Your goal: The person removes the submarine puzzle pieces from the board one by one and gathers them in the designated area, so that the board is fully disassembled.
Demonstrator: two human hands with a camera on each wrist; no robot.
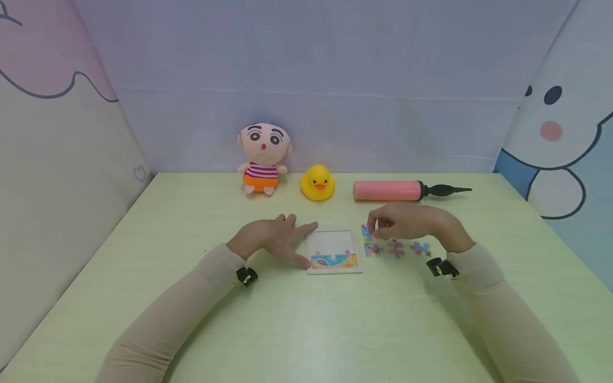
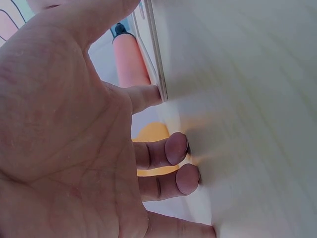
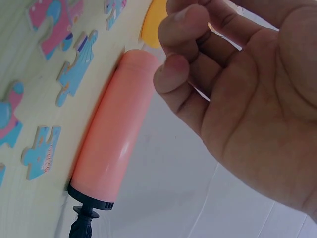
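A square puzzle board lies on the table, its lower strip filled with a printed beach picture. My left hand spreads at its left side, index finger and thumb against the edge. In the left wrist view the index fingertip meets the board's side, and other fingertips rest on the table. My right hand bends down over loose pieces, index finger and thumb at a blue-and-pink puzzle piece; I cannot tell if they pinch it. In the right wrist view its other fingers curl loosely, while thumb and index tips are out of frame.
Several loose puzzle pieces lie right of the board, some seen only in the right wrist view, like a blue piece. Along the back stand a plush doll and a yellow rubber duck, beside a lying pink hand pump.
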